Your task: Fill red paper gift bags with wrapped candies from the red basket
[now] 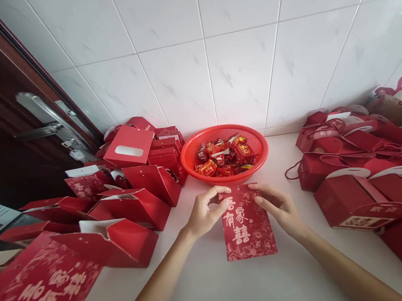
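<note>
- Bare forearms reach in from the near edge over the white tabletop
- Left hand pinches the upper left corner of a red floral paper gift bag
- Right hand pinches the upper right corner; this paired grip probably keeps the top edge steady
- Mid-table, the bag faces the camera; whether its lower end touches the surface, I cannot tell
- Red plastic basket with wrapped candies sits just beyond, between left-side red cartons and right-side gift boxes, perhaps for easy reach by either hand
</note>
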Tool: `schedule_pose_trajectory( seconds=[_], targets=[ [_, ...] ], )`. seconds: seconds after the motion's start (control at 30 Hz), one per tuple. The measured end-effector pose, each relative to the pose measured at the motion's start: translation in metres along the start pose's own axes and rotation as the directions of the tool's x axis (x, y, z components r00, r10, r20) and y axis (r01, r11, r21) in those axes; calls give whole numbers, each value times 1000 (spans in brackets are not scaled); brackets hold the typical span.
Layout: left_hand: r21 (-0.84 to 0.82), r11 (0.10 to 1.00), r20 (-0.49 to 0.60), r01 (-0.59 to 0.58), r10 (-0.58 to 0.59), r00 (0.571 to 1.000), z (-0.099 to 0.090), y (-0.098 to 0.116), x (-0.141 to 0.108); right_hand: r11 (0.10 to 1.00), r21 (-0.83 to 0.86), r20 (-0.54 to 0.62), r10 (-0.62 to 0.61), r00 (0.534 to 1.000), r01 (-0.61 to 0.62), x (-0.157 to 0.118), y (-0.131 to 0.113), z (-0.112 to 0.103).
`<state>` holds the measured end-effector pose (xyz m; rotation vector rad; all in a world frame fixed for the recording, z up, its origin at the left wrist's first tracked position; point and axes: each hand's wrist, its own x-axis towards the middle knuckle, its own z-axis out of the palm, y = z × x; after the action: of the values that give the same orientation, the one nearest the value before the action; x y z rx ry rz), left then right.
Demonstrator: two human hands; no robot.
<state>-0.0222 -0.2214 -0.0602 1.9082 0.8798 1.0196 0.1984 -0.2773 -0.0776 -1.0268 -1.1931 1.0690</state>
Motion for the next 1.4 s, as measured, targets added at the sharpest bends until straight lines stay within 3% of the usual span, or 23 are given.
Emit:
schedule_pose_trajectory(
  seconds=[0.37, 0.6, 0.77, 0.9, 1.17, 1.4],
  targets=[
    [-57, 998, 30, 14, -13, 999, 5, 3, -3, 996, -73, -165, -66, 984, 55, -3, -2, 4],
    [-92, 989, 49, 115, -111, 993, 4, 1, -3, 994, 91, -79, 72, 994, -64, -3, -3, 3],
    [-181, 961, 88, 207, -194, 977, 3, 4, -1, 993, 120, -96, 30, 995, -18, -1, -3, 1],
    [-206, 963, 71, 175, -164, 984, 4, 10, 0, 996, 75, -127, -36, 991, 46, -1, -4, 0],
    [-153, 988, -12, -2, 0, 1000, 7, 10, -3, 989, -37, -164, -145, 976, 140, 1, -2, -4],
    [-186, 980, -30, 76, -83, 996, 7, 0, -2, 988, -47, -152, -156, 976, 150, 1, -1, -3]
  ],
)
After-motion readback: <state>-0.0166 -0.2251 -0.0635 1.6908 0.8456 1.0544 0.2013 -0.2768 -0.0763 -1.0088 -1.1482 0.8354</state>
